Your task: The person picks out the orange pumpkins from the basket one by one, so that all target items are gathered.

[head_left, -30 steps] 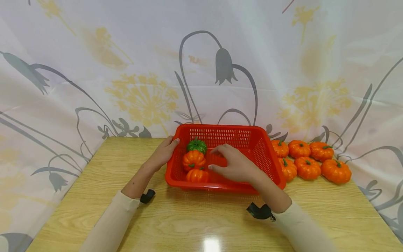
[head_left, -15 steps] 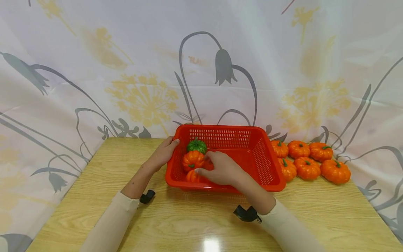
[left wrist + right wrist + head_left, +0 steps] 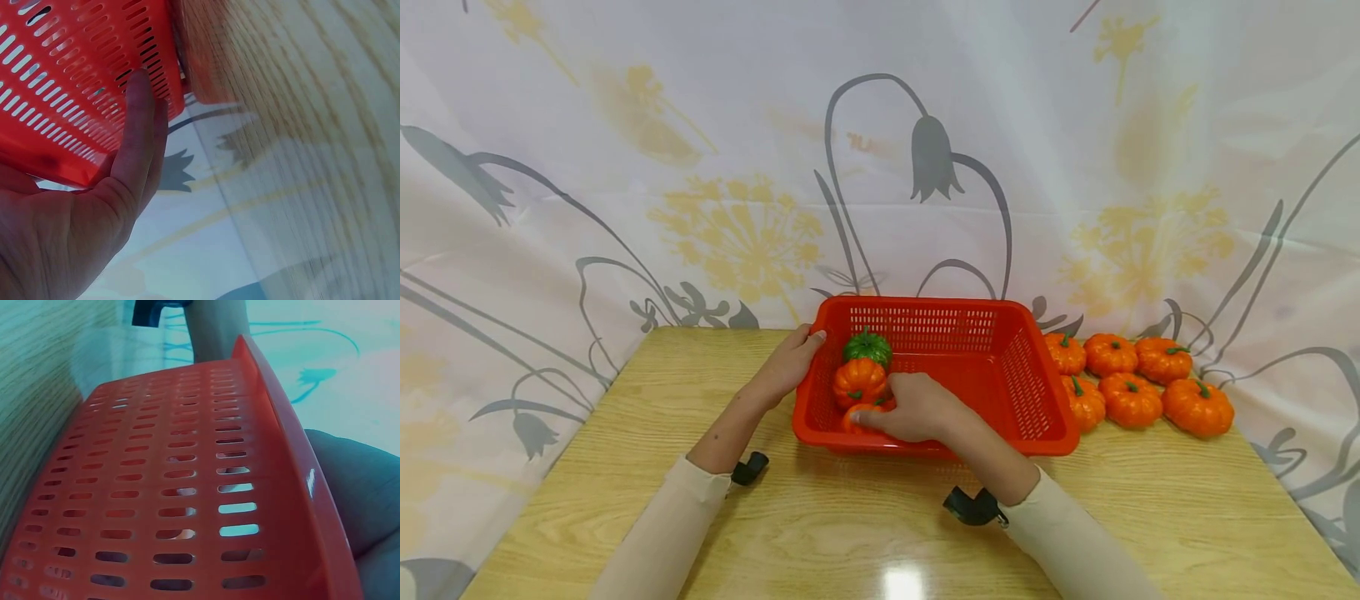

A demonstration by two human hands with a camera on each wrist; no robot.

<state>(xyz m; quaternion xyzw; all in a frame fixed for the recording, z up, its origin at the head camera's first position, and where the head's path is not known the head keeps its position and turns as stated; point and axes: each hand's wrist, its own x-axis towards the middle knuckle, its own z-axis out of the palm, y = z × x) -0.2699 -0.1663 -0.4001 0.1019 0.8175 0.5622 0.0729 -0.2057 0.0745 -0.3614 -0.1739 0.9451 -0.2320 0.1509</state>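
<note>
A red perforated plastic basket (image 3: 1024, 375) sits on the table with three small pumpkins at its left end. My left hand (image 3: 788, 367) grips the basket's left rim; in the left wrist view its fingers (image 3: 139, 119) lie along the outside of the slotted wall. Inside the basket, my right hand (image 3: 921, 408) holds the front orange pumpkin (image 3: 852, 412), thumb across its top and most of it covered. Just behind are another orange pumpkin (image 3: 859, 382) and a green pumpkin (image 3: 867, 350). In the right wrist view the basket wall (image 3: 131, 469) hides the fingers.
Several orange pumpkins (image 3: 1131, 400) stand in two rows right of the basket, the nearest close against it. A flower-printed curtain (image 3: 737, 233) hangs behind the wooden table (image 3: 820, 533). A black strap piece (image 3: 973, 507) juts from the right wrist.
My right hand has moved left and down inside the basket, from hovering open beside the pumpkins to holding the front orange one. The left hand and the basket have stayed put.
</note>
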